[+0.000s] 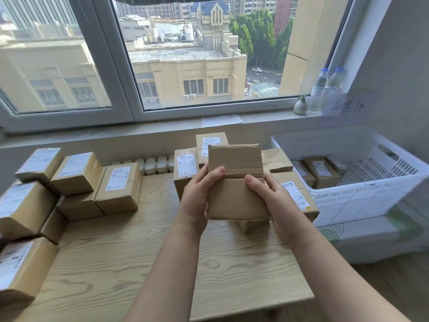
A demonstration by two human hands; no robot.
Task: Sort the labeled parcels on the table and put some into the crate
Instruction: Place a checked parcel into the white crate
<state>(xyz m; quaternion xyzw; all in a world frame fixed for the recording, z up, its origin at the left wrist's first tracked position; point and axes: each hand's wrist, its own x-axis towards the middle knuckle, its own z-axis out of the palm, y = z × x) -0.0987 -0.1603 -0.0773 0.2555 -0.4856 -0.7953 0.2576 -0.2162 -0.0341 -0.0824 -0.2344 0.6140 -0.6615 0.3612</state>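
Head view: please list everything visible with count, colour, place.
Light wooden table: one, pale brown, centre.
Plain brown cardboard parcel: one, brown, held over table.
Labeled cardboard parcels, left group: about seven, brown, table's left.
Labeled cardboard parcels, right pile: at least five, brown, behind held parcel.
White slatted plastic crate: one, white, right of table, three parcels inside.
Clear plastic bottles: two, blue caps, windowsill right.
Left hand, right hand: one each, bare, gripping plain parcel.
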